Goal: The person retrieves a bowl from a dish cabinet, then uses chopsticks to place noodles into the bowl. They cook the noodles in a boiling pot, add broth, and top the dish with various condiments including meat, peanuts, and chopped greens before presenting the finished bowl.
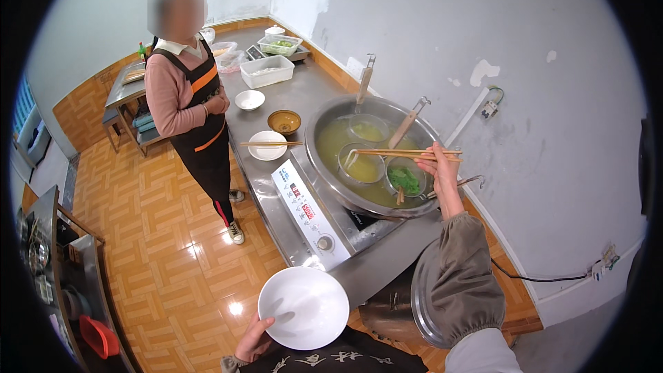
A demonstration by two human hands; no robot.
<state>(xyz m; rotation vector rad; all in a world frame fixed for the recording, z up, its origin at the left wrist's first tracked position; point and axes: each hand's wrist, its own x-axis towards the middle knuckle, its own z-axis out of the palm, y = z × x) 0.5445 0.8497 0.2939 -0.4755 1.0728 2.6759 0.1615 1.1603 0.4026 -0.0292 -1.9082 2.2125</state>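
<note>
A pair of wooden chopsticks (pixel 404 153) is held in my right hand (pixel 440 168) above a large steel pot (pixel 312 127) of yellowish broth. Their tips grip a pale strip, perhaps noodle, over a wire strainer basket (pixel 361 165). Beside it, another strainer basket (pixel 426 178) contains green leaves (pixel 404 178), with short wooden stick ends crossing its rim. A third strainer basket (pixel 369 127) sits farther back in the broth. Low in front of my apron, my left hand (pixel 256 336) grasps the rim of a white bowl (pixel 305 308) that holds no food.
An induction cooker (pixel 311 212) with a lit panel supports the pot. A white plate with chopsticks (pixel 267 151), a brown bowl (pixel 284 122) and plastic tubs (pixel 267 71) stand along the steel counter. A person in an apron (pixel 191 93) stands left of it. A steel drum (pixel 388 316) stands below my right arm.
</note>
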